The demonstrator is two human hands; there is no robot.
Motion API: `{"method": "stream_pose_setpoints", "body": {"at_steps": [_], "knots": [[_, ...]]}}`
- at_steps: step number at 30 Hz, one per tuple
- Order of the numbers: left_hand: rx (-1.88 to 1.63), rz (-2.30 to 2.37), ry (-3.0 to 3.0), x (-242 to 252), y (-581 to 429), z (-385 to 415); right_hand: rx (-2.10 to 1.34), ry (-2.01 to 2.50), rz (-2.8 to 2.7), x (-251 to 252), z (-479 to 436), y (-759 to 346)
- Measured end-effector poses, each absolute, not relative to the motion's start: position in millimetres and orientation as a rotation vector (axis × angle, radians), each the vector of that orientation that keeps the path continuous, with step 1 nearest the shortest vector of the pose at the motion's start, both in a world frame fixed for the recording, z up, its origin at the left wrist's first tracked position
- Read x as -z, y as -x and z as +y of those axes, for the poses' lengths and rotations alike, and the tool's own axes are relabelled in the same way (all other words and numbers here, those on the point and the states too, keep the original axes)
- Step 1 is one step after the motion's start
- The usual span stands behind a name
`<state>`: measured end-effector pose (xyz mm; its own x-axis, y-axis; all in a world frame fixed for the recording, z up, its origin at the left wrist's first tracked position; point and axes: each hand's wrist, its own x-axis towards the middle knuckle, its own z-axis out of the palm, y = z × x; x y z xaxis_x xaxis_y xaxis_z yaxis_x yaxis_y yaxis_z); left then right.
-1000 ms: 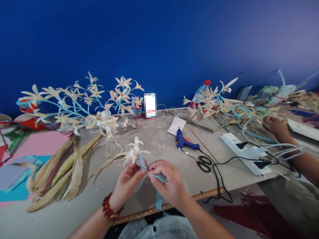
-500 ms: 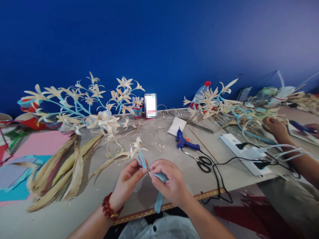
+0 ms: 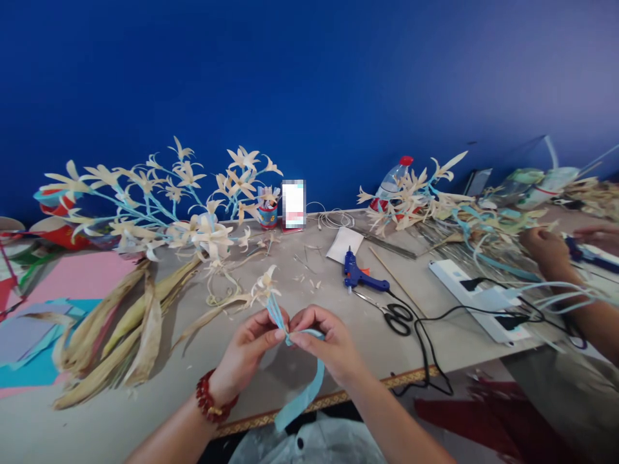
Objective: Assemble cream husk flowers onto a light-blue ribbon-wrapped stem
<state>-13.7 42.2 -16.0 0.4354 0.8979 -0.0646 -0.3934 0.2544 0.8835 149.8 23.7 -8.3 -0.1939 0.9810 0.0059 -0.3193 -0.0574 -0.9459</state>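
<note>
My left hand [image 3: 260, 339] pinches the light-blue stems of a small cream husk flower [image 3: 265, 283], its blossom pointing up and away from me. Close beside it, my right hand [image 3: 325, 338] is closed on a light-blue paper strip [image 3: 304, 401] where the strip meets the stems. From there the strip loops over my right fingers, and its loose end hangs past the table edge. Both sets of fingertips nearly touch at the stem base, so the exact wrap there is partly hidden.
A blue glue gun [image 3: 363, 277] and black-handled scissors [image 3: 397, 318] lie to the right, near a white power strip [image 3: 476, 301]. Dried corn husks [image 3: 116, 332] and coloured paper [image 3: 80, 277] lie left. Finished flower branches [image 3: 159, 212] stand behind. A co-worker's hand [image 3: 546, 248] is at far right.
My right fingers have shifted against the stem base, and the blue strip now curves out over them with its tail swung left. The co-worker's hands at far right have moved slightly.
</note>
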Motion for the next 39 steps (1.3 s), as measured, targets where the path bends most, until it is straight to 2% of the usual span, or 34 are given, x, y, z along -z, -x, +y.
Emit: {"method": "stream_pose_setpoints", "body": {"at_steps": [3, 11, 15, 19, 23, 26, 29, 33, 39], "knots": [[-0.967, 0.646, -0.957, 17, 15, 43, -1.475, 0.919, -1.137, 7, 24, -151], [-1.073, 0.737, -1.005, 27, 16, 46, -0.663, 0.938, -1.631, -8, 9, -162], [-1.145, 0.735, -0.961, 30, 14, 47, -0.443, 0.754, -1.933, -12, -9, -157], [-1.179, 0.74, -0.919, 31, 13, 49, -0.511, 0.496, -2.261, -7, -20, -148], [-1.151, 0.764, -0.906, 27, 14, 50, -0.553, 0.395, -2.218, -7, -24, -157], [-1.092, 0.748, -0.945, 22, 15, 49, -0.423, 0.493, -2.15, -24, -19, -178], [-1.121, 0.686, -0.965, 20, 16, 46, -0.352, 0.792, -1.951, -42, -1, -192], [-1.152, 0.647, -0.91, 23, 14, 41, -0.551, 1.073, -1.897, -42, 27, -186], [-1.114, 0.663, -0.733, 31, 11, 40, -0.698, 1.007, -1.93, -21, 32, -155]]}}
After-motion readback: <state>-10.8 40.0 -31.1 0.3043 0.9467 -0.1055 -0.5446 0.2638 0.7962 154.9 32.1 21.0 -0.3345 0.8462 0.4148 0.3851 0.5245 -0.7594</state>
